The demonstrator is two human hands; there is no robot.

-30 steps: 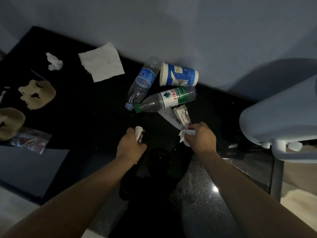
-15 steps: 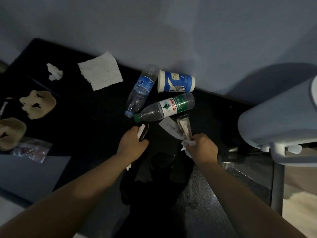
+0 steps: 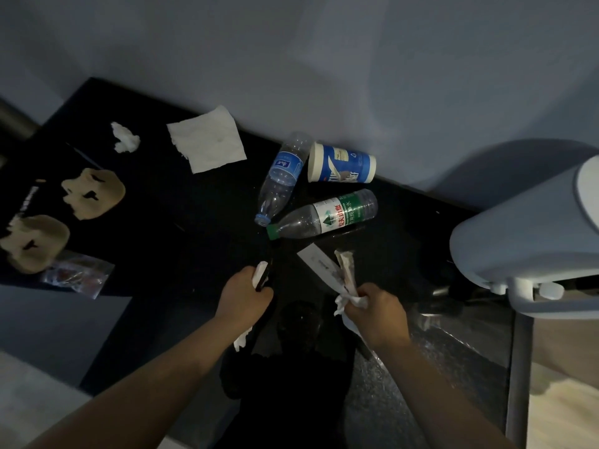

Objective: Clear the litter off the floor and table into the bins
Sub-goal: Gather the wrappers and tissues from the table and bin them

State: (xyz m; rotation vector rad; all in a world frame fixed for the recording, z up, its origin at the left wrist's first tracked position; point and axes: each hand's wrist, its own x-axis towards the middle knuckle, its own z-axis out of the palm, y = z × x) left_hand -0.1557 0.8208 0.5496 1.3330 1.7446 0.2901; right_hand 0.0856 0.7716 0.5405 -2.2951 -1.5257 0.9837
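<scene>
Dark surface [image 3: 201, 228] by the wall carries green-label bottle [image 3: 324, 215], blue-label bottle [image 3: 282, 176], flat napkin [image 3: 205, 139] & cup [image 3: 342, 163]. Both hands are full: right hand [image 3: 377, 314] fists tissue w/ wrappers [image 3: 324, 267], left hand [image 3: 243, 296] grips a small wrapper [image 3: 261, 273]. Best to bin these first (no spare fingers for bottles), fists kept tight.

surface: dark floor [image 3: 194, 222]
far left: crumpled tissue [image 3: 124, 142], flat napkin [image 3: 207, 140] near it
centre: blue-label bottle [image 3: 282, 176] and green-label bottle [image 3: 324, 215] on their sides, caps close together; blue cup [image 3: 342, 163] lying beside them
left edge: beige scraps [image 3: 94, 192], clear plastic bag [image 3: 77, 273]
</scene>
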